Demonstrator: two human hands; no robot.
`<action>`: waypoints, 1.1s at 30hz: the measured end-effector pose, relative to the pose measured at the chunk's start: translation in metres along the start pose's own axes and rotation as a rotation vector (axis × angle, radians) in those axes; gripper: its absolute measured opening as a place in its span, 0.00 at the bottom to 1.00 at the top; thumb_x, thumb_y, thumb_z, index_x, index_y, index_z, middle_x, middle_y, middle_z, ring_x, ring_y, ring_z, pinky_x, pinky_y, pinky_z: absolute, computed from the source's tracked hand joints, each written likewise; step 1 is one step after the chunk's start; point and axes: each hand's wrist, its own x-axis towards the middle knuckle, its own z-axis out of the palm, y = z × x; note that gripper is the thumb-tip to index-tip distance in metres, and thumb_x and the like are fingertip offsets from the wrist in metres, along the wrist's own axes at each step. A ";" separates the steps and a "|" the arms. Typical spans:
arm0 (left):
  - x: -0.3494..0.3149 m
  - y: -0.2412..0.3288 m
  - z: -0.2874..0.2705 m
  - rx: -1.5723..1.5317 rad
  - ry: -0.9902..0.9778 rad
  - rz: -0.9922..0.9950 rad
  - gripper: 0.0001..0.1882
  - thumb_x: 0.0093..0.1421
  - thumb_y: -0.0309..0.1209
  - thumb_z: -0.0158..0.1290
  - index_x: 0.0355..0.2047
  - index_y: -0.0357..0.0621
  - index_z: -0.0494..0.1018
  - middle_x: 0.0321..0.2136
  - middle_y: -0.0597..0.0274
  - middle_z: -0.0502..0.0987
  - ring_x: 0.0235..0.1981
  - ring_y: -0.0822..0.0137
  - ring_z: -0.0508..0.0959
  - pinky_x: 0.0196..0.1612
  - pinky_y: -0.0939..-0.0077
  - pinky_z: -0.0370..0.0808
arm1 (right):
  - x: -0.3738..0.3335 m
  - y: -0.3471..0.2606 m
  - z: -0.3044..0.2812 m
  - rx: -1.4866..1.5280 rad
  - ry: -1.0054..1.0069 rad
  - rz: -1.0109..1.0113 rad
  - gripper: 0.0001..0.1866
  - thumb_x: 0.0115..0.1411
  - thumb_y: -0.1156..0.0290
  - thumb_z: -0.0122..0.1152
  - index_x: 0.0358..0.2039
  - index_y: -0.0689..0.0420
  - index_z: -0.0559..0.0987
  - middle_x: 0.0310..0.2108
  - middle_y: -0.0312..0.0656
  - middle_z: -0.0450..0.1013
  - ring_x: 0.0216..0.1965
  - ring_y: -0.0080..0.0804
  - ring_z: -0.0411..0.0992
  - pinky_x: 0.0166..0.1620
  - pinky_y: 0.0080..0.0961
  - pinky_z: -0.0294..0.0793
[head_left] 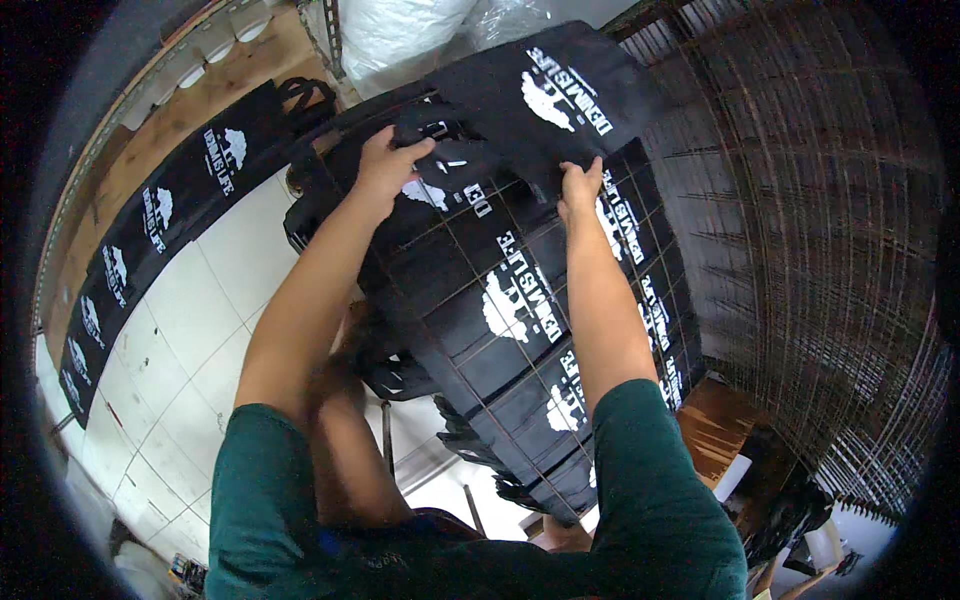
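Both hands hold a black cloth piece (560, 85) with a white tree-like print and lettering, near the top of the view. My left hand (385, 172) has its thumb and fingers closed on the cloth's near left part, which is folded and bunched there. On the right, my right hand (580, 187) pinches the near edge between thumb and fingers. Below the cloth lies a wire rack (465, 375) with more black printed pieces (515, 300) showing under its thin bars. The held cloth partly covers the rack's far end.
A stack of wire racks (800, 220) stands along the right. To the left, a row of black printed pieces (150, 220) lies on a wooden board (230, 75) above a white tiled floor (190, 320). White plastic bags (395, 40) sit at the back. A brown carton (715, 425) is at lower right.
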 end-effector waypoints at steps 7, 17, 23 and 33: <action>0.016 -0.001 0.014 0.164 0.061 0.134 0.12 0.49 0.31 0.59 0.34 0.42 0.72 0.27 0.65 0.75 0.24 0.74 0.73 0.24 0.80 0.69 | 0.008 0.016 0.005 0.017 0.054 0.057 0.45 0.46 0.81 0.54 0.62 0.62 0.43 0.57 0.53 0.56 0.54 0.41 0.60 0.55 0.29 0.59; 0.011 0.005 0.017 0.363 0.308 0.187 0.22 0.46 0.36 0.62 0.40 0.37 0.71 0.29 0.58 0.77 0.28 0.68 0.76 0.32 0.75 0.71 | 0.003 0.020 0.017 0.014 0.097 0.102 0.46 0.45 0.80 0.55 0.62 0.65 0.42 0.61 0.57 0.46 0.60 0.45 0.52 0.60 0.32 0.52; 0.020 -0.016 -0.002 0.587 0.319 0.288 0.39 0.41 0.44 0.63 0.51 0.35 0.63 0.28 0.53 0.77 0.29 0.63 0.77 0.35 0.72 0.72 | 0.012 0.021 0.010 -0.211 0.124 0.061 0.44 0.46 0.74 0.58 0.61 0.67 0.46 0.60 0.56 0.47 0.60 0.47 0.51 0.60 0.31 0.54; 0.001 -0.007 -0.027 1.102 0.488 0.405 0.51 0.38 0.55 0.63 0.57 0.39 0.55 0.18 0.60 0.74 0.23 0.63 0.76 0.31 0.71 0.73 | 0.011 0.016 0.010 -0.345 0.166 0.019 0.42 0.44 0.76 0.57 0.59 0.72 0.51 0.57 0.60 0.54 0.56 0.49 0.59 0.57 0.31 0.59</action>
